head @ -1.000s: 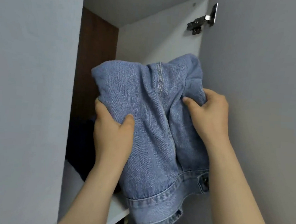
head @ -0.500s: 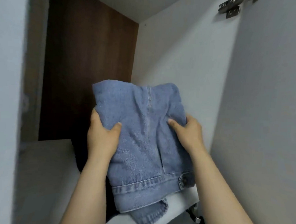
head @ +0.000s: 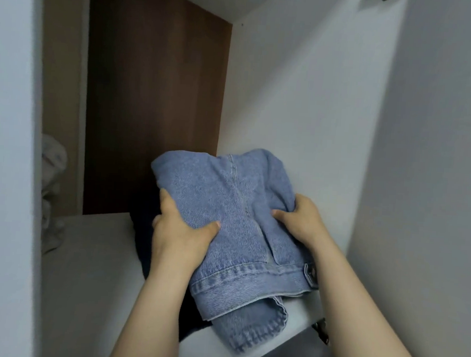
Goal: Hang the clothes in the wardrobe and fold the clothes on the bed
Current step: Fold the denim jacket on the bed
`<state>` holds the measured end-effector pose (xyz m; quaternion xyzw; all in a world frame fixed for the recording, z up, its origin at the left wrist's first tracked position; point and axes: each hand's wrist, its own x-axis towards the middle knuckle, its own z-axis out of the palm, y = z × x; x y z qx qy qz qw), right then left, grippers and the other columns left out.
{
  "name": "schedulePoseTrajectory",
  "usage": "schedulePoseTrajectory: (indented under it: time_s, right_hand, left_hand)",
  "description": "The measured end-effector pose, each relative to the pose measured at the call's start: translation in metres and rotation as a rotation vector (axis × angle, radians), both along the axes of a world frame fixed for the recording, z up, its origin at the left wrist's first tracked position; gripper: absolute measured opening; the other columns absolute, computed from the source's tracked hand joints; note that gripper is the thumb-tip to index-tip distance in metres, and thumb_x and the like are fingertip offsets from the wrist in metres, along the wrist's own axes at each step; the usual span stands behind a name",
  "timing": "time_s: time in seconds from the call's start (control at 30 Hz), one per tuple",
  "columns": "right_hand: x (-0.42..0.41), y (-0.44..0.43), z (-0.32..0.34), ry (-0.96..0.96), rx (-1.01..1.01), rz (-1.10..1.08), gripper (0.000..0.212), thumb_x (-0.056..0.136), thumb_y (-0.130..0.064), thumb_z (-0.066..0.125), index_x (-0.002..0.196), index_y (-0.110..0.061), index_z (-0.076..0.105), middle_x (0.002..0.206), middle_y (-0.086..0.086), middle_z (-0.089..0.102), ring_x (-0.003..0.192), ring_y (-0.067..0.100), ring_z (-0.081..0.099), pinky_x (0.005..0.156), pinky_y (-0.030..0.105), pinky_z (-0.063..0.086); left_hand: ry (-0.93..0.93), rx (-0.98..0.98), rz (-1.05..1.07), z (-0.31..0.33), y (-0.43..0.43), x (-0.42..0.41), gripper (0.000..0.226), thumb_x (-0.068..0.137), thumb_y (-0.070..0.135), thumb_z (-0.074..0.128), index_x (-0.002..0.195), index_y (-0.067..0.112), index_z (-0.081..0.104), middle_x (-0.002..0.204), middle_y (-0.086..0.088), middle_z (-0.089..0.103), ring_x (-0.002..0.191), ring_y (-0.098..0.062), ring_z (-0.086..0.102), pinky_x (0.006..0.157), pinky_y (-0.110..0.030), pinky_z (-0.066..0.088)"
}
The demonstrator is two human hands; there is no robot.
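Observation:
A folded light-blue denim jacket lies low inside a wardrobe compartment, over a dark folded garment on the white shelf. My left hand grips the jacket's left side, thumb on top. On the jacket's right side my right hand holds the fabric with curled fingers. The jacket's hem and a metal button hang near the shelf's front edge.
The compartment has a dark brown back panel and a white right wall. A pale grey bundle of cloth sits at the far left. The open door stands at the right, with a hinge below it.
Both hands have carried the jacket down and deeper into the compartment, until it meets the dark garment on the shelf. The view has moved closer to the shelf.

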<state>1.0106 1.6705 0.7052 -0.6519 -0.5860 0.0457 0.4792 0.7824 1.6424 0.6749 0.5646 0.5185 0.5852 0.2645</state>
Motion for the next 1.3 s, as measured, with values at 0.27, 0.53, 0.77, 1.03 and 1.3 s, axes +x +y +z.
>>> schedulePoseTrajectory:
  time_s: [0.27, 0.53, 0.77, 1.03, 1.3]
  right_hand:
    - [-0.006, 0.002, 0.053, 0.078, 0.35, 0.038, 0.012, 0.076, 0.0, 0.069, 0.088, -0.001, 0.069, 0.087, 0.011, 0.071, 0.082, 0.02, 0.062, 0.073, 0.035, 0.048]
    - [-0.038, 0.06, 0.057, -0.09, 0.143, -0.057, 0.032, 0.082, -0.01, 0.068, 0.113, -0.005, 0.061, 0.115, 0.017, 0.062, 0.106, 0.032, 0.06, 0.088, 0.036, 0.047]
    - [-0.048, 0.051, 0.047, -0.195, 0.24, -0.015, 0.041, 0.085, -0.008, 0.064, 0.126, -0.009, 0.062, 0.131, 0.013, 0.053, 0.12, 0.027, 0.053, 0.099, 0.024, 0.035]
    - [-0.047, -0.029, 0.061, -0.274, 0.413, -0.047, 0.044, 0.085, -0.012, 0.067, 0.128, -0.015, 0.058, 0.126, 0.007, 0.055, 0.11, 0.023, 0.058, 0.097, 0.036, 0.045]
    - [-0.047, -0.157, 0.024, -0.417, 0.369, -0.326, 0.043, 0.088, -0.016, 0.065, 0.129, -0.019, 0.056, 0.124, -0.002, 0.055, 0.107, 0.015, 0.057, 0.09, 0.028, 0.045]
  left_hand:
    - [-0.112, 0.208, -0.023, 0.031, 0.01, -0.005, 0.097, 0.073, 0.019, 0.082, 0.149, 0.035, 0.025, 0.147, 0.0, 0.04, 0.129, -0.02, 0.044, 0.099, -0.026, 0.034]
    - [0.079, -0.191, 0.156, 0.067, 0.028, -0.016, 0.103, 0.069, 0.028, 0.084, 0.15, 0.024, 0.021, 0.147, -0.018, 0.028, 0.129, -0.038, 0.039, 0.102, -0.039, 0.038]
    - [0.172, 0.075, 0.234, 0.062, 0.009, -0.008, 0.076, 0.069, 0.037, 0.08, 0.136, 0.02, 0.047, 0.138, -0.009, 0.048, 0.127, -0.032, 0.045, 0.106, -0.046, 0.038]
    - [-0.075, 0.475, 0.101, 0.062, -0.026, 0.012, 0.038, 0.077, 0.014, 0.074, 0.113, 0.022, 0.063, 0.111, 0.006, 0.063, 0.106, -0.01, 0.058, 0.09, -0.018, 0.043]
    - [0.008, 0.468, -0.183, 0.036, -0.069, 0.032, 0.041, 0.078, 0.016, 0.073, 0.117, 0.021, 0.062, 0.115, 0.008, 0.061, 0.109, -0.009, 0.056, 0.092, -0.019, 0.039]
